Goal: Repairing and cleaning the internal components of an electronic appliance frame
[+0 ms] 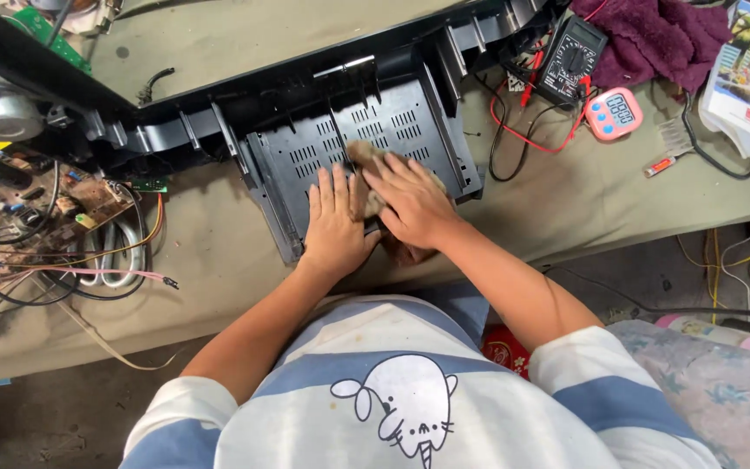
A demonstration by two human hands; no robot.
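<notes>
While black vented plastic panel (pixel 366 148) is lying flat on table (pixel 219 234), right hand (pixel 414 204) is pressing brown rag (pixel 366 161) under flattened fingers, not clenching; left hand (pixel 336 217) resting open, bracing panel. Rag looking soft, light; panel stiff, best steadied at near edge.

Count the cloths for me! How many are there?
2. A brown cloth lies under the right hand on the black panel. A purple cloth sits at the table's far right.
</notes>
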